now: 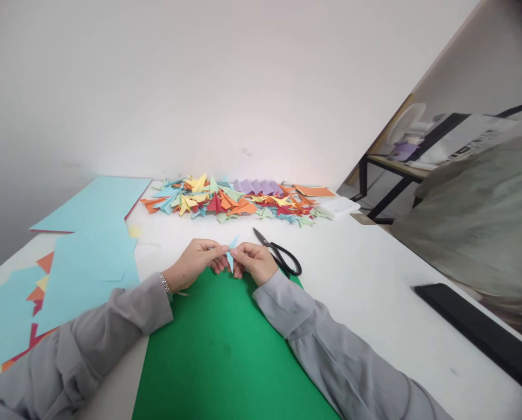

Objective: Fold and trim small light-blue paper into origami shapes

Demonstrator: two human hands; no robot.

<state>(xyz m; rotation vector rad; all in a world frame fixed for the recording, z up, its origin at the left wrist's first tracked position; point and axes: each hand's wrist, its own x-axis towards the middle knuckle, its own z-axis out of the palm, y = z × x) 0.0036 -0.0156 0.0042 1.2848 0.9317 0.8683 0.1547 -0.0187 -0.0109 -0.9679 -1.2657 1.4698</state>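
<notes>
Near 1 pair of scissors, 1 blue paper is pinched by the left hand and right hand.

A pointed blue paper (seemingly folded) is held tilted near the green sheet.

Pale-blue paper piece, green sheet, black scissors

The paper piece is left of the scissors, right of the sheets and before the paper pile.
</notes>
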